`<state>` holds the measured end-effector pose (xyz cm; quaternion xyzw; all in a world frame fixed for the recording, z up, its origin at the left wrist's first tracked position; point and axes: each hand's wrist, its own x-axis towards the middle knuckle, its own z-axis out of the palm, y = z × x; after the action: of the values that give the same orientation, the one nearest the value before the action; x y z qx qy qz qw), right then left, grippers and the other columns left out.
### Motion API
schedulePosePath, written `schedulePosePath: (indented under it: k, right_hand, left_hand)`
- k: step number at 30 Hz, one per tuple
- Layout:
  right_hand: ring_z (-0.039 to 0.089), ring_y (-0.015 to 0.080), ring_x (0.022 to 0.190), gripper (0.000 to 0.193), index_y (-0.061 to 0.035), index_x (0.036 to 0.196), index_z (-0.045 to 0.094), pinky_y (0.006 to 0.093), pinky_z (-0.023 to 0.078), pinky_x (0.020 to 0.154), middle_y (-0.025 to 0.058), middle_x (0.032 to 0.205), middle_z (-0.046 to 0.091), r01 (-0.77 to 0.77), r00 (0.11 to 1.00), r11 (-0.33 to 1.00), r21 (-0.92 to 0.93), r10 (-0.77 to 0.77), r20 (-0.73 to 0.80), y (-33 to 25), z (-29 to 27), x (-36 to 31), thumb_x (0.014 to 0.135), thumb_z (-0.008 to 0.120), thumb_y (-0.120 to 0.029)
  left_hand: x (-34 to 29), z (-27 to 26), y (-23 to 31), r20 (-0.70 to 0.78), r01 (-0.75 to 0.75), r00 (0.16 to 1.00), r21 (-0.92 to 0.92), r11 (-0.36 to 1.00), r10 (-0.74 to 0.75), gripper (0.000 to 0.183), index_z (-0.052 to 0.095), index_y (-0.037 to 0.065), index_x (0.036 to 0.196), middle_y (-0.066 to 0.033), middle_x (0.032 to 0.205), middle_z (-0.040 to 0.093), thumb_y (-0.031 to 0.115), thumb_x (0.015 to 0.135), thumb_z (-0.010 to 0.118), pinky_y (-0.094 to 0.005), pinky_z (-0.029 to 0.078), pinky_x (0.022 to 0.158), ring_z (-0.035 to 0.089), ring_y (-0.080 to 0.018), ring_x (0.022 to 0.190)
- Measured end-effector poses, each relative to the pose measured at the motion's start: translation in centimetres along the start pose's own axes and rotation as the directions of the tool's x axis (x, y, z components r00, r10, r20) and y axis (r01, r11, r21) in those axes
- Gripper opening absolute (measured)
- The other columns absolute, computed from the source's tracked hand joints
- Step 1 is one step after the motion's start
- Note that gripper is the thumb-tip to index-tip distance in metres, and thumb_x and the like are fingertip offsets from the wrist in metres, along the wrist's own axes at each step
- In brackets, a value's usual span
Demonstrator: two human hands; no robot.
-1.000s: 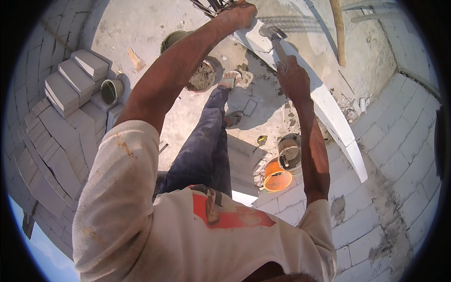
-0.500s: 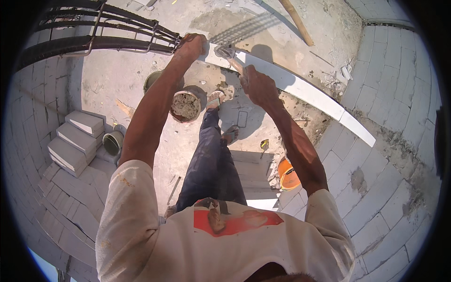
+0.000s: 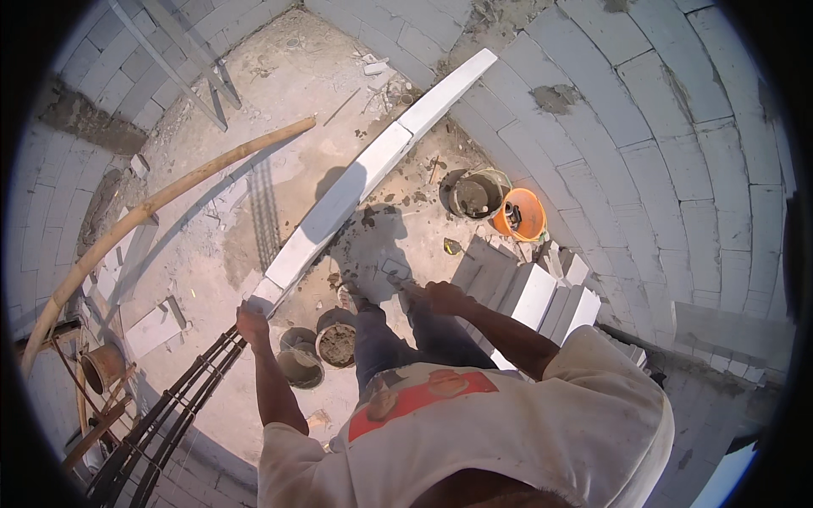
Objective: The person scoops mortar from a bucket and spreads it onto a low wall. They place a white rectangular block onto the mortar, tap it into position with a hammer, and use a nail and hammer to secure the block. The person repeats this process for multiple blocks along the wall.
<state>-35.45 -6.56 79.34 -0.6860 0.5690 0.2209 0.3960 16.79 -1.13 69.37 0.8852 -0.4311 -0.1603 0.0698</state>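
My left hand [image 3: 252,323] is closed at the near end of a narrow row of white blocks [image 3: 296,256], where the row meets a rebar cage [image 3: 174,406]. What its fingers hold, if anything, I cannot make out. Lower and to the right, my right hand [image 3: 446,300] is wrapped round the handle of a trowel [image 3: 410,289]. The trowel points left over my legs, apart from the blocks; its blade is hard to tell against the floor. My head's shadow falls across the row.
Mortar buckets [image 3: 337,344] stand by my feet, one dark bucket [image 3: 301,367] beside them. An orange bucket [image 3: 519,214] and a grey bucket [image 3: 478,195] stand right, near stacked blocks [image 3: 529,296]. A long wooden pole [image 3: 195,168] leans at left. Block walls [image 3: 644,161] rise around.
The view has turned to the right, so the block row now runs up to the right. My right hand has drawn the trowel back from the row; my left stays at its end.
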Motion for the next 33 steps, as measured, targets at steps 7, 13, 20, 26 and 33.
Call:
schedulePosePath:
  k: [7,13,20,26,33]
  right_hand:
    - [0.062,0.0160,0.050,0.030,0.0049,0.093,0.069,0.0310,0.051,0.043,0.0099,0.065,0.066,-0.573,0.819,0.749,0.332,0.515,0.252,16.3,2.1,-8.4,0.080,0.087,-0.016]
    - [0.063,0.0207,0.050,0.029,0.0044,0.103,0.068,0.0374,0.052,0.045,0.0117,0.066,0.066,-0.409,0.875,0.899,0.154,0.339,0.344,19.8,2.0,-6.3,0.085,0.082,-0.014]
    - [0.064,0.0205,0.051,0.037,-0.0014,0.115,0.064,0.0368,0.052,0.046,0.0111,0.067,0.067,-0.057,0.899,0.996,-0.072,0.083,0.430,13.0,-3.0,7.3,0.084,0.081,-0.012]
    - [0.065,0.0204,0.052,0.048,-0.0063,0.127,0.060,0.0363,0.051,0.046,0.0105,0.068,0.068,0.188,0.878,0.969,-0.158,-0.094,0.470,1.9,-2.5,12.3,0.083,0.080,-0.010]
    - [0.066,0.0202,0.054,0.062,-0.0121,0.139,0.055,0.0357,0.051,0.047,0.0099,0.069,0.069,0.357,0.842,0.791,-0.497,-0.043,0.537,-3.3,2.2,13.2,0.082,0.079,-0.007]
  left_hand:
    - [-10.0,3.8,4.3,-0.119,-0.037,0.993,-0.342,0.939,-0.004,0.067,0.059,0.003,0.139,-0.0260,0.139,0.058,0.009,0.078,0.084,-0.0480,0.046,0.109,0.056,-0.0424,0.129]
    - [-22.7,4.4,7.4,0.501,0.280,0.865,-0.460,0.843,-0.013,0.071,0.061,-0.004,0.136,-0.0274,0.135,0.064,0.046,0.087,0.076,-0.0446,0.048,0.106,0.062,-0.0385,0.126]
    - [-43.8,11.7,7.2,0.358,0.429,0.903,-0.754,0.497,-0.237,0.053,0.074,0.004,0.113,-0.0155,0.101,0.075,0.051,0.096,0.059,-0.0367,0.054,0.085,0.070,-0.0254,0.092]
    - [-52.0,9.4,7.1,0.680,0.780,0.599,-0.615,0.115,-0.422,0.068,0.067,0.009,0.133,-0.0114,0.111,0.076,0.062,0.089,0.067,-0.0448,0.059,0.083,0.072,-0.0246,0.101]
    - [-58.5,13.6,7.9,0.652,0.623,0.412,-0.711,-0.326,-0.636,0.069,0.072,-0.003,0.121,-0.0221,0.120,0.072,0.059,0.101,0.050,-0.0451,0.054,0.093,0.071,-0.0314,0.109]
